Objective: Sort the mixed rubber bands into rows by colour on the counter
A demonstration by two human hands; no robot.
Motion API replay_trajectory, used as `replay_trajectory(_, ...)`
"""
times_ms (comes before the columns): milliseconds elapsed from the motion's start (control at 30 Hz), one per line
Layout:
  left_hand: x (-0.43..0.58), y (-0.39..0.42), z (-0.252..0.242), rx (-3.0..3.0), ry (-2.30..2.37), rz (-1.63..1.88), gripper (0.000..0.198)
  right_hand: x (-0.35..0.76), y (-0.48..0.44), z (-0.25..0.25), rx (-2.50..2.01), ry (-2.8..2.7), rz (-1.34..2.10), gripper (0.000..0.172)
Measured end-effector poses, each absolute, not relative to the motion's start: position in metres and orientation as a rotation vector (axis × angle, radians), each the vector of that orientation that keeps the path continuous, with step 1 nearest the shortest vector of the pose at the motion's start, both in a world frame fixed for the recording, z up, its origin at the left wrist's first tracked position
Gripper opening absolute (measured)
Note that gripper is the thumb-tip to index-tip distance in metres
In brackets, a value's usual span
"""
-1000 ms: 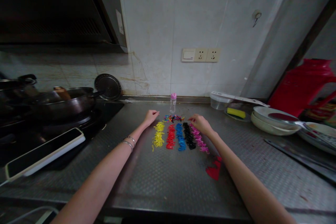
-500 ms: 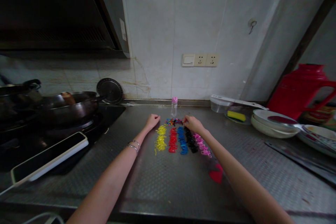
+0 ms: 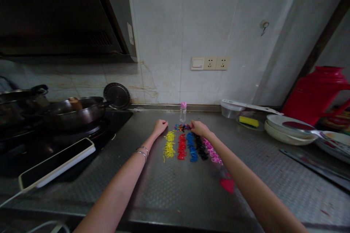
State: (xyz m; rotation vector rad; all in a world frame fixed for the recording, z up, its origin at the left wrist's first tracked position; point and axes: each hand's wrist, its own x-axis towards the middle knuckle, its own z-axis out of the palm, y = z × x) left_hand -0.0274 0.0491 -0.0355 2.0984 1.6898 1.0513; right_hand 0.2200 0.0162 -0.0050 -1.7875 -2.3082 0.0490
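Note:
Small loops that look like rubber bands lie sorted in colour strips on the metal counter: yellow (image 3: 170,145), red (image 3: 182,147), blue (image 3: 192,147), black (image 3: 201,147) and pink (image 3: 213,151). Behind them is a mixed-colour heap of bands (image 3: 181,127). My right hand (image 3: 200,129) has its fingers pinched at the heap's right end; what is between the fingertips is hidden. Left of the heap, beyond the yellow strip, my left hand (image 3: 160,127) rests with curled fingers and nothing visible in it. A clear bottle with a pink cap (image 3: 183,113) stands behind the heap.
A phone-like device (image 3: 57,164) and a stove with a pan (image 3: 79,113) are on the left. To the right are a yellow sponge (image 3: 248,121), stacked bowls (image 3: 287,134), a dark knife-like blade (image 3: 311,167) and a red jug (image 3: 314,93). A red piece (image 3: 227,185) lies by my right forearm.
The whole view has shifted slightly, so everything appears a little further right. My right hand stays at the mixed heap with small finger movement; my left hand stays beside it.

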Motion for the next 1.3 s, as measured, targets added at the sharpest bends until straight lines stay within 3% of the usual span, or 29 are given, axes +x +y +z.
replay_trajectory(333,-0.028,0.05,-0.037,2.105,1.697,1.073,0.036,0.232,0.021,-0.004,-1.672,-2.259,0.066,0.013)
replay_trajectory(967,-0.028,0.052,-0.039,2.108,1.695,1.056,0.035,0.257,0.014,0.012,-1.478,-2.425,0.257,0.029)
replay_trajectory(1300,-0.027,0.049,-0.037,2.106,1.69,1.072,0.036,0.311,0.011,-0.011,-1.628,-1.866,0.192,0.024)
